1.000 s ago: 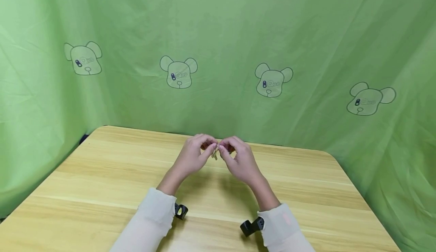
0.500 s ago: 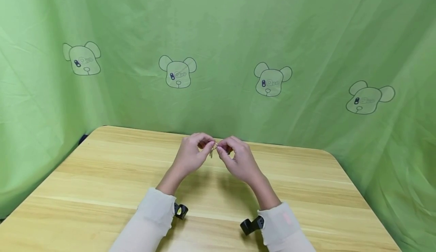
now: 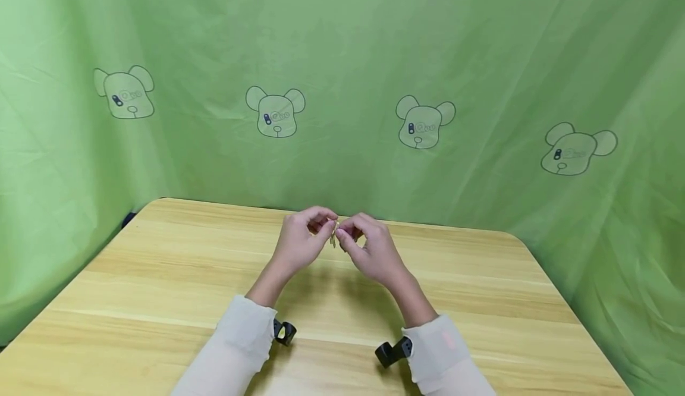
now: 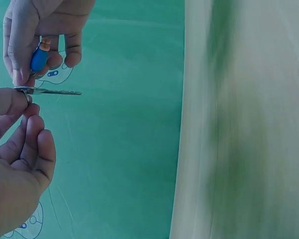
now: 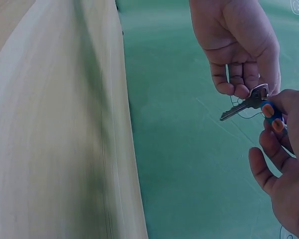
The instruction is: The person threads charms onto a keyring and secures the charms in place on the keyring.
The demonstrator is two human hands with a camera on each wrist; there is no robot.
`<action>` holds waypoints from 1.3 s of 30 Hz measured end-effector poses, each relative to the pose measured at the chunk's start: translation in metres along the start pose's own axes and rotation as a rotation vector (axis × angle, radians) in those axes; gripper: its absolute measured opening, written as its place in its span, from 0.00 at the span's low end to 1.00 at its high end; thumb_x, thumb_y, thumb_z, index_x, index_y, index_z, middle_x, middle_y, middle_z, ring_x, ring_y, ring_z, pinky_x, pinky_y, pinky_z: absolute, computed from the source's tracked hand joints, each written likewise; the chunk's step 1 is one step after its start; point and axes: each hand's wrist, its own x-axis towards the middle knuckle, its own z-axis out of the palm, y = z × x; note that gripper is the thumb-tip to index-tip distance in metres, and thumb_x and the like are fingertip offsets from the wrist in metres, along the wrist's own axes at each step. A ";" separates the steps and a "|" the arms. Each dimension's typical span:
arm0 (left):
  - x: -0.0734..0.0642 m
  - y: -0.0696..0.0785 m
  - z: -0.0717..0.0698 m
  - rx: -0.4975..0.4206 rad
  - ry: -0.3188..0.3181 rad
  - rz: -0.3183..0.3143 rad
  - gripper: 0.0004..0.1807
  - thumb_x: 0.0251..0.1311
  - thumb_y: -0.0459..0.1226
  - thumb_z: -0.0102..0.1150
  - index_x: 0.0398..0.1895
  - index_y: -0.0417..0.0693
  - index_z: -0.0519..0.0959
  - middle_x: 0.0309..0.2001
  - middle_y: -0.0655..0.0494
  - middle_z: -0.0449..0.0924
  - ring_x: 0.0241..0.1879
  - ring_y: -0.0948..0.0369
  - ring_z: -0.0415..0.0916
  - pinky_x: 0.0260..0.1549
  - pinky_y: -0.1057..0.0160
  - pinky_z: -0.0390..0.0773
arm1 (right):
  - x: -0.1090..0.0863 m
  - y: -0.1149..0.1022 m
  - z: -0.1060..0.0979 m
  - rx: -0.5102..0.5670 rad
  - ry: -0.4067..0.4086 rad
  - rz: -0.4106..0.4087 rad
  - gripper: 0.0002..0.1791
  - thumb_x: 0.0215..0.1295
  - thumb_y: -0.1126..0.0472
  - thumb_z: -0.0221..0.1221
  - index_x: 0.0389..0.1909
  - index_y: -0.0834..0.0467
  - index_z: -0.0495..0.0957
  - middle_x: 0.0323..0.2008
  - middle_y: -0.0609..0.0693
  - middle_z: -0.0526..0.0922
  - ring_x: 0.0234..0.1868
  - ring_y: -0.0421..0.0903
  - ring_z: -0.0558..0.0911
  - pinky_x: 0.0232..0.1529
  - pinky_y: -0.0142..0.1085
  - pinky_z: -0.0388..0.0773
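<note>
Left hand [image 3: 299,246]: thumb and finger pinch the keyring [image 4: 29,98].
Right hand [image 3: 376,252]: pinching the keyring's other side; we cannot make out the exact contact.
Key [image 4: 60,92]: between both hands' fingertips, above the table [image 3: 332,354].
Key axis: we record it as steep, blade pointing down toward the tabletop.
Charm [image 4: 39,60]: blue and orange, near the key's head.
</note>
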 end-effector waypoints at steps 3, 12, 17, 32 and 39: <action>0.000 0.000 -0.003 -0.010 -0.016 -0.023 0.04 0.67 0.31 0.63 0.40 0.41 0.86 0.30 0.56 0.86 0.27 0.62 0.80 0.29 0.63 0.82 | 0.001 0.000 0.000 0.012 0.018 0.015 0.02 0.71 0.67 0.62 0.37 0.58 0.83 0.31 0.45 0.80 0.33 0.41 0.79 0.35 0.35 0.80; 0.001 -0.001 -0.011 0.123 -0.067 0.124 0.03 0.66 0.33 0.67 0.39 0.42 0.87 0.35 0.54 0.87 0.33 0.62 0.81 0.35 0.60 0.84 | 0.001 0.001 -0.004 0.024 -0.030 0.063 0.04 0.74 0.65 0.60 0.40 0.59 0.83 0.33 0.46 0.80 0.34 0.42 0.79 0.34 0.34 0.79; 0.002 -0.002 -0.012 0.280 -0.055 0.314 0.03 0.65 0.31 0.67 0.39 0.41 0.87 0.36 0.53 0.88 0.35 0.60 0.81 0.36 0.63 0.83 | 0.001 0.001 -0.006 0.025 -0.050 0.061 0.05 0.75 0.64 0.59 0.41 0.59 0.83 0.33 0.46 0.80 0.34 0.41 0.79 0.35 0.35 0.79; 0.001 0.001 -0.010 0.087 -0.015 0.097 0.05 0.68 0.32 0.65 0.36 0.42 0.88 0.29 0.56 0.88 0.24 0.66 0.80 0.24 0.66 0.80 | 0.000 0.000 -0.007 0.010 -0.041 0.016 0.03 0.73 0.65 0.61 0.40 0.59 0.83 0.32 0.45 0.80 0.34 0.41 0.79 0.37 0.36 0.81; 0.001 0.005 -0.008 0.026 -0.027 -0.055 0.03 0.67 0.33 0.65 0.37 0.42 0.87 0.28 0.58 0.86 0.23 0.64 0.79 0.23 0.65 0.80 | 0.000 -0.001 -0.006 -0.015 -0.034 0.004 0.02 0.72 0.65 0.62 0.39 0.59 0.83 0.32 0.45 0.80 0.34 0.41 0.79 0.36 0.38 0.81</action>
